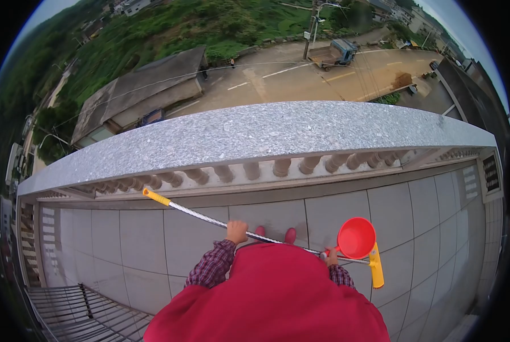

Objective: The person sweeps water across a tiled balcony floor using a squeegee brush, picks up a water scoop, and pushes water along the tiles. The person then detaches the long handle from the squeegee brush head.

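Note:
A long-handled floor brush (198,215) slants across in front of my body. Its pole is striped white and dark, with a yellow grip at the upper left and a yellow head (377,267) at the right; bristles cannot be made out. My left hand (237,232) is closed around the middle of the pole. Near the yellow head, my right hand (331,257) is closed on the handle of a red plastic dipper (357,238) and on the pole together. The dipper's round mouth faces up, and nothing distinct shows inside it.
A speckled stone railing top (266,131) on balusters (281,166) runs across ahead. Grey floor tiles (141,236) look wet in places. A metal rack (84,308) stands at lower left. Below the balcony are a road (289,77), a truck (334,54) and a roofed building (141,85).

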Motion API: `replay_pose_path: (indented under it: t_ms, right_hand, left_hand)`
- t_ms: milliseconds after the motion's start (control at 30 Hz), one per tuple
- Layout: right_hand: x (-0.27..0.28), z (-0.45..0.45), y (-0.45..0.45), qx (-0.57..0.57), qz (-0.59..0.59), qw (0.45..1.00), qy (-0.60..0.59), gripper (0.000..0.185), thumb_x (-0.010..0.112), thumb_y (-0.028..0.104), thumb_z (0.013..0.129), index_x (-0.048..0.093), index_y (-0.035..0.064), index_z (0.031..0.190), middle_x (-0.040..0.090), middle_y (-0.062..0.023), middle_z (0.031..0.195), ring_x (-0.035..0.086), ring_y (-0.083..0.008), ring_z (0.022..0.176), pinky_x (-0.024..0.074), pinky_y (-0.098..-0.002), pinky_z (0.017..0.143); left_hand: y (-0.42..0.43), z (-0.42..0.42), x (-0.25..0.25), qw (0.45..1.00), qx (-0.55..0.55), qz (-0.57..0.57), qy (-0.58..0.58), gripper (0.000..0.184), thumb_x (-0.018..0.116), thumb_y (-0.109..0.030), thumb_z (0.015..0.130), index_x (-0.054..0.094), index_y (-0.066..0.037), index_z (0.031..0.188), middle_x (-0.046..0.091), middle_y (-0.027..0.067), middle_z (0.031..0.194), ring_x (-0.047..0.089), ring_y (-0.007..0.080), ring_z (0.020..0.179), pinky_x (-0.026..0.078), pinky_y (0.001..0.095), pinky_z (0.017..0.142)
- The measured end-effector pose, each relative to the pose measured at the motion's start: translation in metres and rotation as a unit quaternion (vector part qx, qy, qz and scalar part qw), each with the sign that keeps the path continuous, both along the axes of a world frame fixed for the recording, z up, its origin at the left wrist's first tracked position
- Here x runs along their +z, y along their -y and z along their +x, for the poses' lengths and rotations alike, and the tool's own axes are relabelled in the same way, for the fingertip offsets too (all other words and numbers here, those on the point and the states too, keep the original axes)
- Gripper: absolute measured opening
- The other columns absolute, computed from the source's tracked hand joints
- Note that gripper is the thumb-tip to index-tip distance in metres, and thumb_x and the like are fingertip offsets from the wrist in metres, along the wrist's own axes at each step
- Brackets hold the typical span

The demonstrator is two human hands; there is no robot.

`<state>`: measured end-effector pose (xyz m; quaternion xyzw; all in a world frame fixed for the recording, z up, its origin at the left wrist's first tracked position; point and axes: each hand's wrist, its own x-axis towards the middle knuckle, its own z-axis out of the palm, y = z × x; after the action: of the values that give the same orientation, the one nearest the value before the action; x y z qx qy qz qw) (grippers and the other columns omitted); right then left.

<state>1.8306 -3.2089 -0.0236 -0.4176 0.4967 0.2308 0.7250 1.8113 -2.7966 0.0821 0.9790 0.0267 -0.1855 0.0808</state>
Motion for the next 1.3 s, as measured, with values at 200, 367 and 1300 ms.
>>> replay_pose_path:
  t_ms: [200,367,1300]
  right_hand:
    - [0.019,-0.014,0.002,0.413,-0.342,0.785,0.309,0.045,0.059,-0.009,0.061,0.044,0.005,0.101,0.05,-0.0075,0.078,0.05,-0.0171,0.072,0.0425,-0.0272,0.062]
    - [-0.101,-0.016,0.036,0.291,-0.2,0.907,0.23,0.041,0.055,-0.007,0.064,0.042,0.0036,0.102,0.049,-0.008,0.078,0.05,-0.0183,0.071,0.0426,-0.0287,0.065]
    - [-0.028,-0.006,0.012,0.393,-0.31,0.807,0.313,0.027,0.059,0.003,0.064,0.045,0.0078,0.087,0.045,-0.0065,0.073,0.047,-0.0185,0.065,0.0435,-0.031,0.058]
  left_hand:
    - [0.0,0.001,0.003,1.0,-0.004,0.001,-0.007,0.011,0.061,-0.016,0.051,0.062,-0.012,0.061,0.058,0.0089,0.064,0.058,0.0263,0.065,0.04,0.0357,0.06]
    - [-0.001,0.001,0.006,1.0,0.002,0.0,-0.012,0.01,0.06,-0.016,0.051,0.062,-0.012,0.06,0.058,0.0094,0.063,0.058,0.0265,0.064,0.041,0.0357,0.06]
    - [-0.001,-0.013,-0.007,0.999,0.03,-0.002,-0.013,0.011,0.06,-0.015,0.049,0.062,-0.012,0.06,0.058,0.01,0.063,0.058,0.0267,0.064,0.042,0.0353,0.058]
